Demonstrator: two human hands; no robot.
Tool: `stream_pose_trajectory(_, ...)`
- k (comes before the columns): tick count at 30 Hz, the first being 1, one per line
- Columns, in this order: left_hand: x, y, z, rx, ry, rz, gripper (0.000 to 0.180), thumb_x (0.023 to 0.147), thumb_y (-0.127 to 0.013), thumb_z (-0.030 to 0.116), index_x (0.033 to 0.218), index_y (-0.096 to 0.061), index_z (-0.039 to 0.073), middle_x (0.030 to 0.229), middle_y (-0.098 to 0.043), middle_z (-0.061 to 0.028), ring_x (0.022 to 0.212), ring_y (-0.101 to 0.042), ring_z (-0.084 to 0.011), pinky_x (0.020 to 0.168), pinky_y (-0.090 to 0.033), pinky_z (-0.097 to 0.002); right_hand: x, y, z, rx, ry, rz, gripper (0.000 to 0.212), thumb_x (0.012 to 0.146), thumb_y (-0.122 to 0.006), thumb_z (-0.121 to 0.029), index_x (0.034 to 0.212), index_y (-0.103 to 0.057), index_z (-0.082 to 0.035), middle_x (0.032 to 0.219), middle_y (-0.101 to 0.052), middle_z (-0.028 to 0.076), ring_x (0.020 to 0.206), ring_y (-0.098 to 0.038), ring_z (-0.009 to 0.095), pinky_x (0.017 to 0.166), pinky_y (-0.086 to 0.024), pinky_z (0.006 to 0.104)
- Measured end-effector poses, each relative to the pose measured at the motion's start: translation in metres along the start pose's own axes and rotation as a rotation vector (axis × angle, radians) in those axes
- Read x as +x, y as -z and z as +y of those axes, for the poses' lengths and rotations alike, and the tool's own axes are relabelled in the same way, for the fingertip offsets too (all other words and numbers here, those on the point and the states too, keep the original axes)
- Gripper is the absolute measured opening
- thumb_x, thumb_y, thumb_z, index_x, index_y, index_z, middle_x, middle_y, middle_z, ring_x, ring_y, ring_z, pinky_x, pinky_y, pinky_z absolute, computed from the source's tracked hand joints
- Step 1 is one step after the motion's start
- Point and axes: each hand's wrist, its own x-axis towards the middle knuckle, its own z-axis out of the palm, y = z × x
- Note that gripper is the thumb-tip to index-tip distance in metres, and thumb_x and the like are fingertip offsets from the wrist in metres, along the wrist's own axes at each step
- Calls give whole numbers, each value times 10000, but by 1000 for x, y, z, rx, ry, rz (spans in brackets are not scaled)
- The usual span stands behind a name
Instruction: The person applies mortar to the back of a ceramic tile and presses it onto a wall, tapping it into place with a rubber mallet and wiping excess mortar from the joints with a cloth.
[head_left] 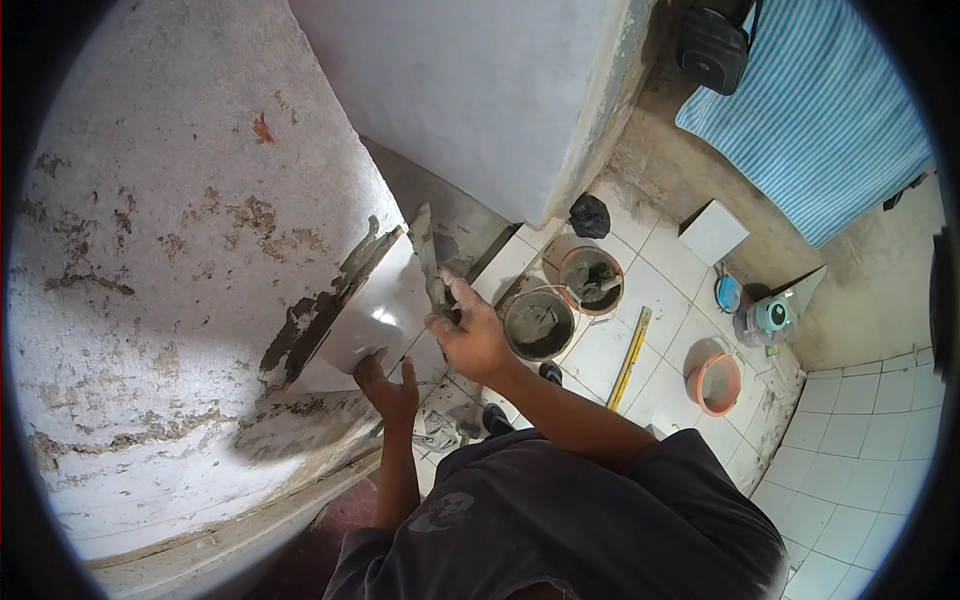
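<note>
Head camera view: a person's left hand (388,388), fingers open and thumb spread, presses a glossy white tile (372,318) at its lower edge, the tile set against a patchy wall (160,190) with gray mortar (300,325) showing along its left side. The right hand (472,332) grips a mortar-caked trowel (424,240), fingers closed around its handle, the blade beside the tile's upper right edge. On the floor (595,348), two buckets of mortar stand near a yellow level (630,358).
</note>
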Motion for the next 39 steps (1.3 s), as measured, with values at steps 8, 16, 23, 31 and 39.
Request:
stream_pose_trajectory(8,2,2,3,-9,-29,14,388,674,-669,153,998,-536,-15,1011,-508,-200,1010,-436,-375,930,-302,-480,-3,-17,-7,-34,83,44,536,782,-631,-139,1232,-407,47,1110,-525,242,1033,-531,319,882,-411,333)
stream_pose_trajectory(16,1,0,-1,-16,-49,21,400,668,-673,152,1009,-534,-3,1017,-508,-199,1019,-436,-375,927,-304,-486,-4,-21,7,-167,234,46,604,756,-659,-205,1247,-406,38,1140,-515,247,1058,-513,367,892,-409,371)
stream_pose_trajectory(23,1,-1,-3,2,-78,4,403,671,-673,173,1007,-539,-4,1010,-511,-198,1002,-445,-379,912,-316,-490,-11,1,-9,-45,41,-152,650,737,-682,-276,1244,-424,38,1209,-486,227,1089,-505,336,921,-391,340)
stream_pose_trajectory(31,3,-3,2,78,-82,10,388,684,-668,183,1000,-546,-5,996,-514,-196,1000,-443,-380,915,-311,-489,-11,58,-5,-92,163,-331,639,732,-691,-251,1244,-433,31,1142,-538,211,1042,-537,298,884,-408,327)
stream_pose_trajectory(39,7,-9,10,159,-5,11,343,712,-657,168,996,-544,12,1003,-515,-168,995,-445,-345,891,-333,-452,38,78,47,501,-456,-400,572,765,-611,-115,1289,-409,-6,913,-595,83,709,-541,103,632,-436,231)
